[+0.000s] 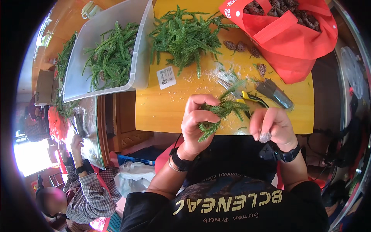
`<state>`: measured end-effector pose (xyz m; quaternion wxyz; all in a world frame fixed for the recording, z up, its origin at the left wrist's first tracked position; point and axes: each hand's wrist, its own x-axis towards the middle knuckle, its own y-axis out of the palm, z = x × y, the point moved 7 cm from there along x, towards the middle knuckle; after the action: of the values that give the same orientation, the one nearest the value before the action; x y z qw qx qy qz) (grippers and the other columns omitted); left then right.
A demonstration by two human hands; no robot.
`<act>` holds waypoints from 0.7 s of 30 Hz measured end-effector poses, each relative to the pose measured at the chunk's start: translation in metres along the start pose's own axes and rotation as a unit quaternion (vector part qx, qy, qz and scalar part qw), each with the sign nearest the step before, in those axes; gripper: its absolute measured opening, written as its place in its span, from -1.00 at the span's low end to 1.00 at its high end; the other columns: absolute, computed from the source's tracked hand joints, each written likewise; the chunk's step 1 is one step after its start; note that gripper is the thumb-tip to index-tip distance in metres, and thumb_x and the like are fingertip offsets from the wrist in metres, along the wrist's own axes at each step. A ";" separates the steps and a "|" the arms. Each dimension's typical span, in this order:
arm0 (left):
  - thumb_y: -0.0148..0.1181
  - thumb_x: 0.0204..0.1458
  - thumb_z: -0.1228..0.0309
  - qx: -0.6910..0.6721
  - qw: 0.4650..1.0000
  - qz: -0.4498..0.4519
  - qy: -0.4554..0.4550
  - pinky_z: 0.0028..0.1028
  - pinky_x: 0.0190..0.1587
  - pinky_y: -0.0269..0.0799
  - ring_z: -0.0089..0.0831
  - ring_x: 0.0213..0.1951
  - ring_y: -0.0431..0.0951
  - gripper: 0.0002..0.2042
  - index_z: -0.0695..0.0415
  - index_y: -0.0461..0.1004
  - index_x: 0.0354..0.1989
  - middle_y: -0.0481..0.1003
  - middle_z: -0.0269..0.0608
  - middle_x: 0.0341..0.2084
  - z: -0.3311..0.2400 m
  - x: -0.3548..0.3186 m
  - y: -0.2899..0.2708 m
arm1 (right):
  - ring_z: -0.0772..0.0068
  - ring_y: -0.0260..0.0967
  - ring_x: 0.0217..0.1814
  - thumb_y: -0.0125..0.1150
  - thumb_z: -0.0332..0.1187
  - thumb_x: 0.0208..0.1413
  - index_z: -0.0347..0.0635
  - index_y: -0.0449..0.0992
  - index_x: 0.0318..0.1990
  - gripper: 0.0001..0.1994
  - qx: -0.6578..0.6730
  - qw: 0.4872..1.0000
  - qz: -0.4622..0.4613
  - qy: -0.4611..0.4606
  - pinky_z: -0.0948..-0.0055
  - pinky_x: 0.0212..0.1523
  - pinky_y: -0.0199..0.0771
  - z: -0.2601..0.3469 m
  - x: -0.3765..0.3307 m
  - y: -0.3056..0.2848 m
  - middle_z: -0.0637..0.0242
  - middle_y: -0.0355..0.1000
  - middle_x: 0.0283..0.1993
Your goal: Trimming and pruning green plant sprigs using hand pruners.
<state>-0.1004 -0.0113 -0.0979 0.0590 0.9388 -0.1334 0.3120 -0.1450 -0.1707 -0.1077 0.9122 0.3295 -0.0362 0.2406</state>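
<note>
My left hand (198, 121) is closed on a green artificial pine sprig (226, 109), held over the table's near edge. My right hand (273, 128) pinches a small greyish pine cone (265, 137), apart from the sprig. Just beyond the sprig lie pliers with yellow and black handles (255, 98), their jaws partly covered by it. To the right of them is a bundle of thin dark stems or wires (273, 93) in clear wrap. A few brown pine cones (262, 69) lie beyond.
A pile of green sprigs (185, 38) lies on the yellow table (162, 112), beside a white label (166, 77). A translucent bin (145, 50) with more sprigs is at left. A red bag (288, 42) of pine cones stands far right. Another person (91, 197) works at lower left.
</note>
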 end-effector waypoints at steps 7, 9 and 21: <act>0.35 -0.39 0.54 0.218 0.953 0.151 0.147 -0.30 -0.19 0.38 -0.16 -0.19 0.38 -0.69 0.04 0.43 -0.39 0.32 -0.08 -0.22 -0.020 -0.003 0.022 | 0.61 0.30 -0.27 0.04 -0.47 0.11 -0.33 0.40 -0.25 -0.89 -0.101 0.990 -0.060 0.079 0.61 -0.20 0.30 -0.016 0.001 0.004 0.30 0.35 -0.22; 0.39 -0.42 0.48 0.244 0.944 0.154 0.159 -0.27 -0.16 0.36 -0.12 -0.16 0.36 -0.65 0.04 0.46 -0.35 0.31 -0.06 -0.18 -0.019 -0.005 0.026 | 0.62 0.28 -0.26 0.04 -0.45 0.11 -0.32 0.40 -0.26 -0.88 -0.106 0.988 -0.074 0.082 0.63 -0.19 0.29 -0.014 0.002 0.001 0.31 0.34 -0.22; 0.30 -0.22 0.39 0.134 0.981 0.131 0.045 -0.17 0.04 0.20 -0.05 0.00 0.29 -0.64 0.14 0.43 -0.19 0.29 0.03 -0.08 -0.014 0.000 0.015 | 0.50 0.27 -0.18 0.08 -0.31 0.10 -0.26 0.43 -0.35 -0.82 -0.340 0.940 -0.009 0.037 0.54 -0.16 0.25 -0.002 0.005 -0.001 0.30 0.33 -0.20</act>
<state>-0.1123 -0.0229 -0.0861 -0.1024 0.8974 -0.2100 0.3743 -0.1398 -0.1678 -0.1090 0.9727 -0.0092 -0.0795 0.2179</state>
